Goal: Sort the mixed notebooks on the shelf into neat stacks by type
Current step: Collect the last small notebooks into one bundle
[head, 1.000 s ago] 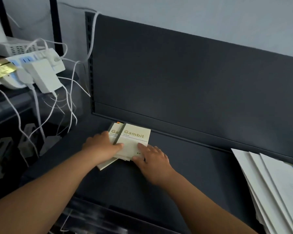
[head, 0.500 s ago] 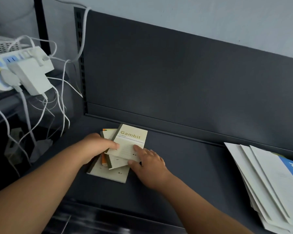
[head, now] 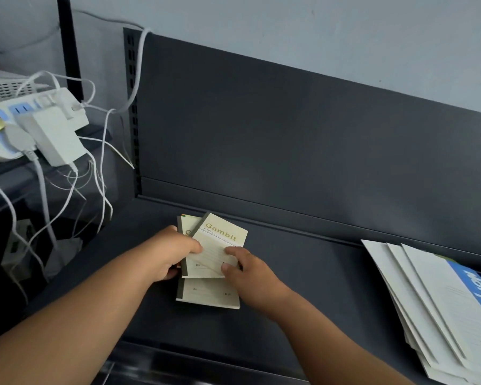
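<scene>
Several small cream Gambit notebooks [head: 220,240] lie in a loose, fanned pile on the dark shelf [head: 303,273]. My left hand [head: 175,251] grips the pile from its left edge, thumb on top and fingers under. My right hand [head: 242,265] pinches the lower right corner of the top, tilted notebook. One more cream notebook [head: 208,295] lies flat beneath, sticking out toward me. An orange-edged cover peeks out at the pile's back left corner.
A fanned stack of large white notebooks [head: 439,309], one with a blue band, lies at the shelf's right. On the left stands a white power strip [head: 36,120] with adapters and hanging white cables [head: 100,176]. The shelf's dark back panel [head: 289,140] rises behind.
Both hands have drawn the upper notebooks back over the pile. The left hand now grips under the pile's edge instead of resting on top. The bottom notebook shows further toward me.
</scene>
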Available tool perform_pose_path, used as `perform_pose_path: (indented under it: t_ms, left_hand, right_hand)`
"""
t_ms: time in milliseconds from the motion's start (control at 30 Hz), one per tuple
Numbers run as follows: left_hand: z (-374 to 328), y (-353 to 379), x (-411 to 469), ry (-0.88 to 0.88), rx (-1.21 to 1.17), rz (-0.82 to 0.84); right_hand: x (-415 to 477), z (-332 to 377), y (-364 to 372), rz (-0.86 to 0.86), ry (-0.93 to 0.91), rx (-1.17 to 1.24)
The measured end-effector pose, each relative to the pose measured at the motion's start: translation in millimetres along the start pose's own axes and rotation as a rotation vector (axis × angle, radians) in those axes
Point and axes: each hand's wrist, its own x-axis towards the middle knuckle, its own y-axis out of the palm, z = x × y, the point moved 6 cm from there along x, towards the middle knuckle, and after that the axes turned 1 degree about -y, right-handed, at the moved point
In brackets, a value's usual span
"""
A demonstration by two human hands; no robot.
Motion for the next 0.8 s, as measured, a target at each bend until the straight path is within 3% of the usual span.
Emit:
perform_pose_path:
  t_ms: [167, 433, 633, 800]
  left_hand:
    - [-1, 8, 0, 0.004, -0.117, 0.024]
    - [-26, 51, -25, 0.081, -0.214, 0.223]
    - [-52, 103, -61, 0.185, -0.241, 0.393]
    - [-68, 152, -88, 0.159, -0.302, 0.58]
  right_hand:
    - [-2, -11, -12, -0.027, 0.044, 0.194]
    - [-9, -49, -44, -0.224, 0.187, 0.799]
    - [-41, -70, -93, -0.325, 0.148, 0.864]
    - [-84, -98, -139, -0.465, 0.198, 0.905]
